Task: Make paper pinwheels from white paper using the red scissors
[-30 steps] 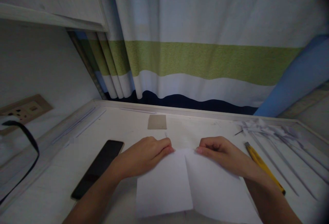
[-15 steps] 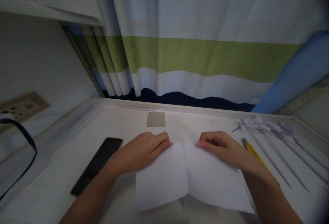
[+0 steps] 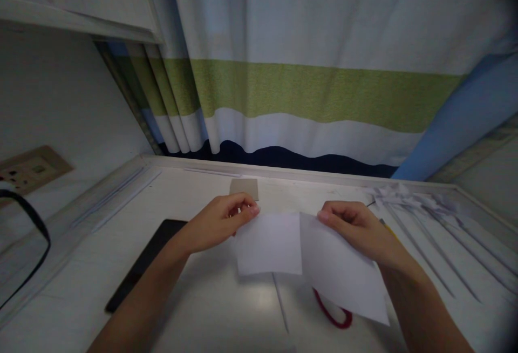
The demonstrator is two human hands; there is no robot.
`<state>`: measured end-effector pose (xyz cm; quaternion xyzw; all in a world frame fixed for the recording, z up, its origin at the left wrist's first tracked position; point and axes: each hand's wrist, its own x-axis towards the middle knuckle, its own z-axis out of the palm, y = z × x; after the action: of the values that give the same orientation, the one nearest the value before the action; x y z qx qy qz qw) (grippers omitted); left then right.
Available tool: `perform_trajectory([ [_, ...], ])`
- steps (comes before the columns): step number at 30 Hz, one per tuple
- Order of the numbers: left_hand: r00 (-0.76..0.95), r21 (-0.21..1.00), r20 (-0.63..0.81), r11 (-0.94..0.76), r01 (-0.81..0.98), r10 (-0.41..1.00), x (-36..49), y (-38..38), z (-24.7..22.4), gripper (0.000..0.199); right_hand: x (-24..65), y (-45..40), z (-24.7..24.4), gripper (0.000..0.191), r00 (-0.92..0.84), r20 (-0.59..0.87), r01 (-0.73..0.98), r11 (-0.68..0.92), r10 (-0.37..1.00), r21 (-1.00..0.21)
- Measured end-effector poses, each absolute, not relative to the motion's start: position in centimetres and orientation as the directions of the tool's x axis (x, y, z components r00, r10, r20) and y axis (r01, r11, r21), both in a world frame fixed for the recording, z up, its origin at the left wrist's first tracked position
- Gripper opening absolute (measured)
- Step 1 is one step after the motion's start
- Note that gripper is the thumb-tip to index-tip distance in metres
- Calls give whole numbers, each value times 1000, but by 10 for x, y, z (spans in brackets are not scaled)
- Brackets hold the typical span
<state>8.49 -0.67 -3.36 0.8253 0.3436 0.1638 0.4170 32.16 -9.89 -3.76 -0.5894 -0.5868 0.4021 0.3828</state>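
My left hand [image 3: 222, 221] pinches the upper left corner of a white paper [image 3: 269, 245] between thumb and finger. Opposite it, my right hand [image 3: 358, 229] is closed on the upper edge of the white paper's right part [image 3: 343, 272]. The two parts meet along a vertical line at the middle; whether they are joined there is unclear. Below the paper a thin white stick [image 3: 280, 304] lies on the table, and a red curved handle [image 3: 334, 312] shows partly. A small grey square [image 3: 245, 187] lies behind my left hand.
A black phone [image 3: 141, 266] lies beside my left forearm. On the right are thin paper rods [image 3: 421, 250], crumpled paper [image 3: 413, 199] and a mostly hidden yellow cutter [image 3: 388, 228]. A black cable [image 3: 38, 223] hangs at the left; a striped curtain [image 3: 315, 94] stands behind.
The paper has been lifted and tilted, with its left part shifted up. The red handle and more of the stick now show beneath it. My left hand has moved slightly left and up.
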Motion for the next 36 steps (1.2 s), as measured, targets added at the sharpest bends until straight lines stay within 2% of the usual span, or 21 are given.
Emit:
perform_trajectory([
  [6,732,920,-50,-254,299,680,85,2,-37,28,323,-100,-40,36,153,42,316,-8,987,-949],
  [9,704,974,-22,-142,174,710,83,1,-37,29,323,-96,-43,35,247,75,246,12,966,-969],
  [11,679,985,-49,-76,152,733,83,0,-37,31,323,-94,-44,35,280,61,203,3,958,-979],
  [15,615,983,-92,-27,182,783,88,-2,-39,37,325,-92,-44,34,303,48,182,-9,952,-983],
  [19,499,990,-92,27,136,862,91,-1,-41,35,324,-91,-46,34,261,21,157,-21,965,-987],
  [21,429,991,-78,22,133,900,90,-1,-40,31,324,-89,-48,31,219,-5,130,-34,976,-991],
  [26,202,976,79,-117,186,976,86,-2,-37,28,330,-81,-53,23,192,-11,22,-16,981,-1000],
  [30,176,964,107,-146,223,979,84,0,-35,31,334,-76,-56,22,228,23,-72,40,973,-997],
  [36,157,974,117,-145,176,981,91,-1,-42,32,325,-73,-60,19,337,65,-140,118,939,-983],
])
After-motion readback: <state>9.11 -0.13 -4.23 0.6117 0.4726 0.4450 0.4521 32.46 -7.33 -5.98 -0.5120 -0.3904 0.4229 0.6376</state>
